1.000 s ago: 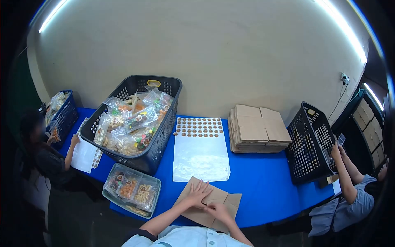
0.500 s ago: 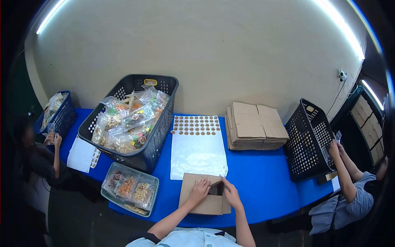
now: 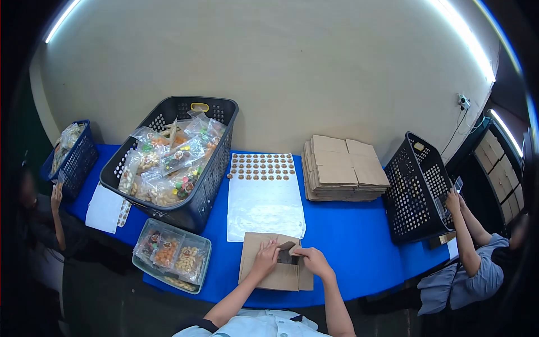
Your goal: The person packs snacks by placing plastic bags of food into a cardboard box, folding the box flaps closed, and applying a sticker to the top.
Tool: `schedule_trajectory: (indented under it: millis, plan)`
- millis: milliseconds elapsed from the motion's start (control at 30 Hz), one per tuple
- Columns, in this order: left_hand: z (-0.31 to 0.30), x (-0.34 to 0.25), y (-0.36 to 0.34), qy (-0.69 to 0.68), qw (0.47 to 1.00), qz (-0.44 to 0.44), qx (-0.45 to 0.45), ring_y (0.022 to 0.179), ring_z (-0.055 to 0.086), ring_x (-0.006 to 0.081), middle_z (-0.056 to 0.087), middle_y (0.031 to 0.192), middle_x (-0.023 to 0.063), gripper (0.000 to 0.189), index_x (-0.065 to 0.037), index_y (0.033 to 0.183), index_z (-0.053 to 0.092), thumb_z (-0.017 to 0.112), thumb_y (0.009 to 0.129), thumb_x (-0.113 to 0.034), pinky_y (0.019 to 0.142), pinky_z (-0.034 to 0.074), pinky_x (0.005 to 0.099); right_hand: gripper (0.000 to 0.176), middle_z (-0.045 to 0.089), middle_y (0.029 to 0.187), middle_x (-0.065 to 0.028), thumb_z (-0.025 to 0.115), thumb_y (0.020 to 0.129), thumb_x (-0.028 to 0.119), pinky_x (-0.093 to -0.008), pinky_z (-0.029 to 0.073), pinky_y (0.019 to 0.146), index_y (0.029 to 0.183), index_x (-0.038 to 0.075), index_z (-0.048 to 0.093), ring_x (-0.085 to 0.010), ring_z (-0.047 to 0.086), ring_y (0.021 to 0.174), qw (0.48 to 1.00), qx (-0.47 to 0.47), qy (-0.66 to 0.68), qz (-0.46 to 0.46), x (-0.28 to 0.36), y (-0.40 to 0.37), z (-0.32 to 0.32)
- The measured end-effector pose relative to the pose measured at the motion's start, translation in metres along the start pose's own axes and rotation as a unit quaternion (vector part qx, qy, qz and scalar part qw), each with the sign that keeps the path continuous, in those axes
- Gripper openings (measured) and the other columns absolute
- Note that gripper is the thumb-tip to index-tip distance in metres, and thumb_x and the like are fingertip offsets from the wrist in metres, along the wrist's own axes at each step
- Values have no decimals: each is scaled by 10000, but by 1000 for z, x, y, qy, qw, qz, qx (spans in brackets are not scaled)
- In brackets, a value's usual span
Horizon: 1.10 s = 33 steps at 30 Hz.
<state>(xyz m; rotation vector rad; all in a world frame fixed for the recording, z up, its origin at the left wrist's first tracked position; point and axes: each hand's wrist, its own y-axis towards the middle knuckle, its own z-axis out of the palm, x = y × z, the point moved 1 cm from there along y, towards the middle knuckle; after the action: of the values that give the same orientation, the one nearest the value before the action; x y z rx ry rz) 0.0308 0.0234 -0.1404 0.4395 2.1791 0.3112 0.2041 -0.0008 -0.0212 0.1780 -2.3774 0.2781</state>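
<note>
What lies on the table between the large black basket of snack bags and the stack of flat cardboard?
In the head view, a clear sheet with rows of round brown stickers lies flat on the blue table between them.

Right of my right hand [image 3: 314, 262], the blue table [image 3: 351, 238] lies bare and passable as far as the tilted black basket [image 3: 418, 194], with a co-worker's arm [image 3: 463, 224] at its far rim. Ahead, the sticker sheet [image 3: 264, 196] lies flat against the cardboard box [image 3: 275, 275], so passage there is above it only. Left of my left hand [image 3: 265, 259], the clear tray [image 3: 171, 255] and the filled basket [image 3: 168, 163] behind it block the way. The flat cardboard stack [image 3: 343, 168] closes the far right.
</note>
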Motion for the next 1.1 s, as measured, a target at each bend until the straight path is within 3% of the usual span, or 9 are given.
schedule_trajectory:
  millis: [167,300,400,433,533,633,733,933,1100]
  plan:
    - [-5,-4,2,10,1000,0,21,1127,486,320,545,1156,182,308,6,1093,557,471,886,-207,995,286,505,299,640,909,-118,458,742,73,-406,447,790,939,130,676,-298,553,932,974,34,-224,-17,10,16,35]
    - [-4,1,0,-4,1000,8,21,1140,474,320,542,1164,172,300,-8,1099,557,469,886,-201,996,284,505,208,617,922,-135,479,768,128,-430,403,802,898,56,624,-318,526,901,955,12,-292,-59,9,28,72]
    - [-4,2,1,-25,1000,3,18,1150,465,317,540,1169,166,294,-15,1105,556,465,889,-193,999,281,504,206,592,934,-161,511,772,157,-457,382,786,885,-6,569,-322,517,885,974,-90,-198,-68,17,17,86]
    - [-4,2,0,-30,999,-1,19,1153,463,315,540,1171,164,293,-18,1108,556,464,890,-191,1000,279,504,360,527,1060,-204,523,796,232,-453,331,914,1041,-32,520,-345,472,1030,985,-62,-156,-36,12,16,92]
    - [-1,9,-4,-19,999,25,3,1157,458,318,533,1180,166,297,-25,1110,560,460,894,-203,1001,277,503,496,421,1218,-257,519,829,298,-453,290,979,1181,-44,443,-350,381,1183,979,-155,-80,-108,10,0,100]
    - [4,12,-2,-21,999,-3,28,1172,443,319,520,1198,164,305,-31,1116,561,456,895,-213,1013,258,500,654,328,1334,-237,522,843,337,-445,200,1050,1311,-52,281,-367,272,1272,982,-158,-74,-79,11,-18,104]
    - [0,13,-3,-43,998,-5,56,1191,424,316,502,1218,164,303,-43,1113,570,460,891,-216,1031,227,492,713,279,1391,-196,459,857,443,-504,142,1050,1344,-33,249,-344,235,1303,981,-78,-176,-23,17,-25,101]
    - [-11,7,-2,-97,991,-19,88,1224,383,313,469,1252,166,282,-76,1088,598,471,882,-220,1040,203,490,763,290,1396,-160,406,833,564,-574,81,1029,1359,28,272,-292,238,1312,941,-70,-329,-24,0,-27,135]
    - [-13,6,-4,-40,994,28,97,1235,366,322,457,1272,156,273,-67,1019,633,507,861,-251,1039,215,473,685,365,1347,-152,466,830,504,-558,85,1034,1312,31,358,-285,303,1271,955,-118,-259,-87,-17,-21,130]
